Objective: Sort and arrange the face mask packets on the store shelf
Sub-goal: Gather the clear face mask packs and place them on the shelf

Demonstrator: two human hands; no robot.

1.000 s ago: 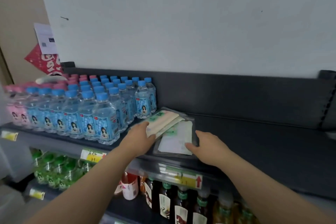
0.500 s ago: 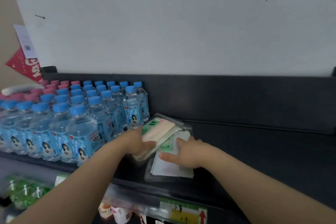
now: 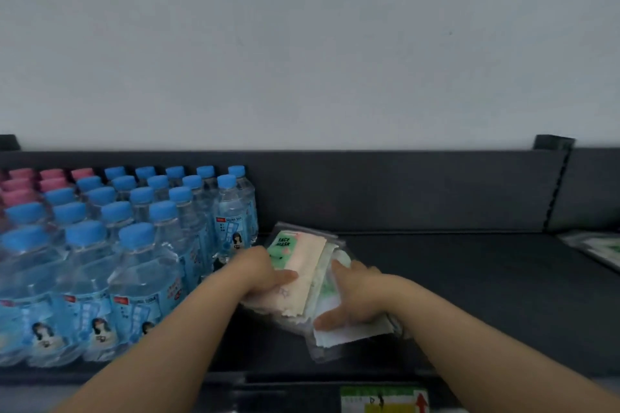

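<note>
A loose stack of face mask packets (image 3: 303,263) lies on the dark shelf (image 3: 469,282), right of the bottles. The top packet is pink and green and reads FACE MASK. My left hand (image 3: 260,273) grips the stack's left side, thumb over the top packet. My right hand (image 3: 352,295) holds the right side, fingers on the upper packets and thumb on a pale packet (image 3: 355,332) that sticks out at the front. One more packet (image 3: 600,248) lies flat at the far right of the shelf.
Rows of water bottles (image 3: 134,245) with blue caps fill the shelf's left part, with pink-capped ones (image 3: 23,181) behind. The shelf's dark back panel (image 3: 402,191) runs under a white wall. A price tag (image 3: 382,401) with a red arrow sits on the front edge.
Both hands have closed in on the stack from either side and drawn the packets closer together. The camera has moved nearer to the shelf and turned a little right.
</note>
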